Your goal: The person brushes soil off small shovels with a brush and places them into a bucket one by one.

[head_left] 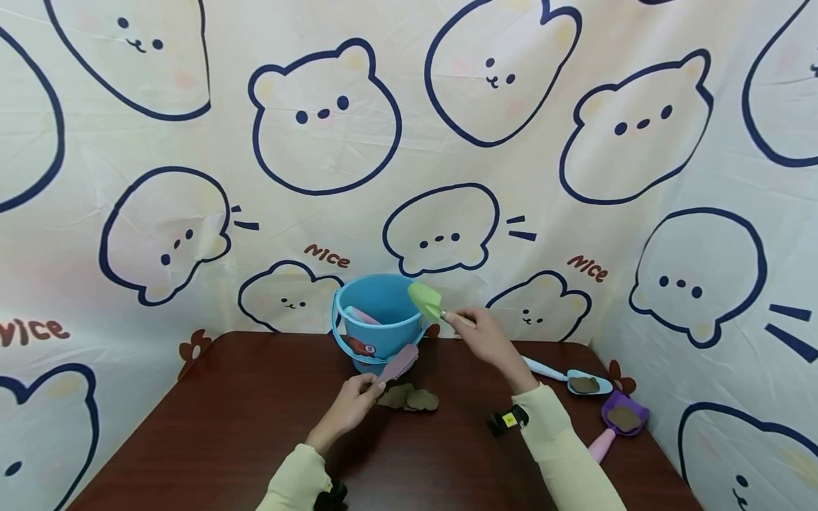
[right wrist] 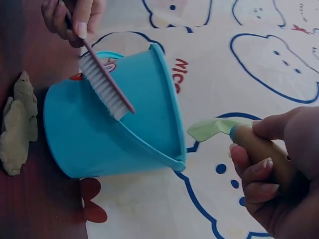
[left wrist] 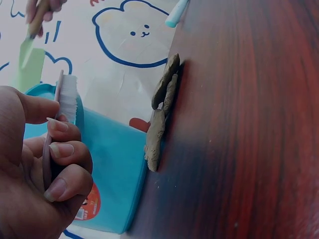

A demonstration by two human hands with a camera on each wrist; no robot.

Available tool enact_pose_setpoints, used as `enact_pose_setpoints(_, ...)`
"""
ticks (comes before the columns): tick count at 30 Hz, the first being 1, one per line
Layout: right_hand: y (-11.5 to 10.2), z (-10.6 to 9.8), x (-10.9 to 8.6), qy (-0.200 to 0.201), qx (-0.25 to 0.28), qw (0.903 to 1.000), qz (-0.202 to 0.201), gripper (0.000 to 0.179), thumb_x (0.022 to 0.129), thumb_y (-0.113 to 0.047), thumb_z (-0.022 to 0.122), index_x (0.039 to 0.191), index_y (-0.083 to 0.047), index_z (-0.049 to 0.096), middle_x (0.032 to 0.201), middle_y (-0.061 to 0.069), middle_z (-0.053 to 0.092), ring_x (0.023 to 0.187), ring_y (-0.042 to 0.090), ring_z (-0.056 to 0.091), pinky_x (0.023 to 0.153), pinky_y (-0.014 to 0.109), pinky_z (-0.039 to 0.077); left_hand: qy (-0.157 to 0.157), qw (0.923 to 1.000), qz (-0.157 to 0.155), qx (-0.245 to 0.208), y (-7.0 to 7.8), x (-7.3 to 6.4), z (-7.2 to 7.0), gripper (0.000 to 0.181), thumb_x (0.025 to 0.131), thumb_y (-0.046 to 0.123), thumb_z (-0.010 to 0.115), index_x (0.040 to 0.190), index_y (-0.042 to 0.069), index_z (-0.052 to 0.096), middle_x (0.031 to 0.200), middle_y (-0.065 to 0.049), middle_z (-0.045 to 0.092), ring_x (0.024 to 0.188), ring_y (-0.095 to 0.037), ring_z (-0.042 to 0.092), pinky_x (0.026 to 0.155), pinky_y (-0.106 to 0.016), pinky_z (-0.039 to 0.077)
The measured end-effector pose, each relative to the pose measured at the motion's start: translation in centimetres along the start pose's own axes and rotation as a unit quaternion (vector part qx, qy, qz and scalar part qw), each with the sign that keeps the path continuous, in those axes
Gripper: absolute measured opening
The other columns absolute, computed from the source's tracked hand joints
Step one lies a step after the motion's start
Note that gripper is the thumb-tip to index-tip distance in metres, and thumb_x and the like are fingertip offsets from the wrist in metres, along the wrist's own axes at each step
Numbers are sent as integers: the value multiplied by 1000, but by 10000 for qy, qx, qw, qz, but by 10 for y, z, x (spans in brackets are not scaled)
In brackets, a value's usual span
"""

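Note:
My left hand (head_left: 350,406) grips a pink brush (head_left: 399,363) with white bristles, held in front of the blue bucket (head_left: 385,341). In the right wrist view the brush (right wrist: 107,82) crosses before the bucket's side. My right hand (head_left: 483,338) holds a small trowel (head_left: 425,301) by its wooden handle, its green blade at the bucket's right rim. Inside the bucket leans a light-blue and pink object (head_left: 361,316), mostly hidden. Flat brown-grey clay-like pieces (head_left: 409,399) lie on the table near the bucket's foot, just beyond the left hand.
On the right of the brown table (head_left: 255,419) lie a light-blue scoop (head_left: 591,383) and a purple shovel (head_left: 625,415) with a pink handle, each bearing a brown-grey piece. A bear-printed cloth (head_left: 319,156) hangs behind and at the sides.

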State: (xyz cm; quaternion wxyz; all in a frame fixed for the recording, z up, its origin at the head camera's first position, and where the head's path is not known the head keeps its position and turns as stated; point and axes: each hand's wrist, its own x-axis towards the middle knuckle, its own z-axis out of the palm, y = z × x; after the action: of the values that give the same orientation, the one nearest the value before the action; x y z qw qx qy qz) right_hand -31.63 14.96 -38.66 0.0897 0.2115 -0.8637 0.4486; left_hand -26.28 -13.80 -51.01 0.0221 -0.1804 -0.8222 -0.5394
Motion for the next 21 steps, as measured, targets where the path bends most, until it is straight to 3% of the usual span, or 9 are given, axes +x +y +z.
enact_pose_setpoints(10,-9,24,49,90,-360,9991,-220,26,101,-32,65,106,-9,76,86,6,67,77,19,57,66,30,45,13,9999,-47,108,0,1,-1,36,108,24,52,91,-7,58,64,1,42,56,-8,41,56,-26,38)
enact_pose_setpoints(14,-13,33,62,32,-467,9988,-135,23,100,-29,66,105,-8,75,91,9,71,79,19,62,67,30,48,18,9999,-51,106,1,1,-2,34,108,24,51,91,-6,59,64,1,42,56,-8,41,57,-25,38)
enact_pose_setpoints(21,-22,47,77,-222,-827,9963,6,16,97,-17,70,104,-4,75,98,7,74,88,18,70,79,35,58,-21,9999,-29,112,1,1,-4,36,108,23,51,92,-8,58,64,0,43,55,-8,41,56,-25,37)
